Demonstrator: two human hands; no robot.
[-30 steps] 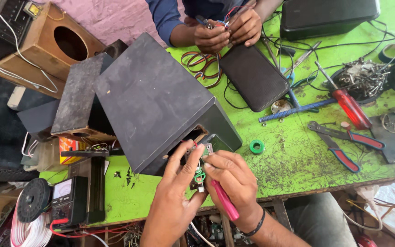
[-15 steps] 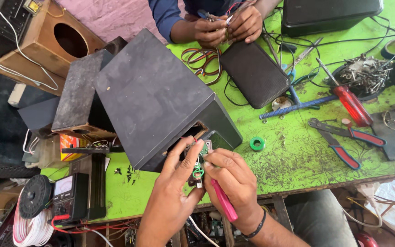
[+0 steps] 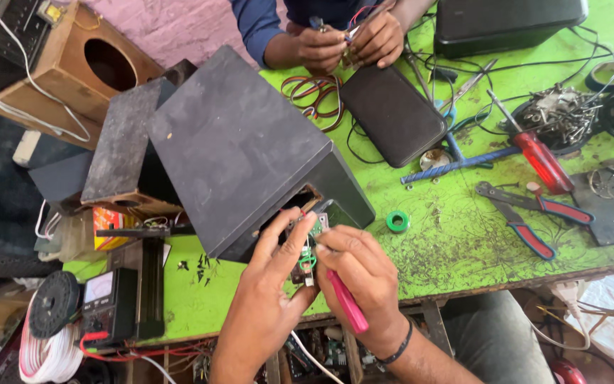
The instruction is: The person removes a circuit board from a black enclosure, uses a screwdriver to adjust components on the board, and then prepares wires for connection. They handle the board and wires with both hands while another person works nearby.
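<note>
At the black speaker box's (image 3: pixel 250 149) 5 o'clock corner, the left hand (image 3: pixel 268 284) grips a small circuit board (image 3: pixel 308 245), the right hand (image 3: pixel 364 274) clenches a pink-handled tool (image 3: pixel 347 302), both unmoved since earlier; green tape roll (image 3: pixel 397 221) lies at 3 o'clock on the table (image 3: pixel 456 249).

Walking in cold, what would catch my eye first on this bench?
Probably the big dark speaker box tilted at the centre of the bright green table. At its open corner the left hand steadies a small circuit board while the right hand works on it with a pink-handled tool. Across the table, another person's hands handle wires.
</note>
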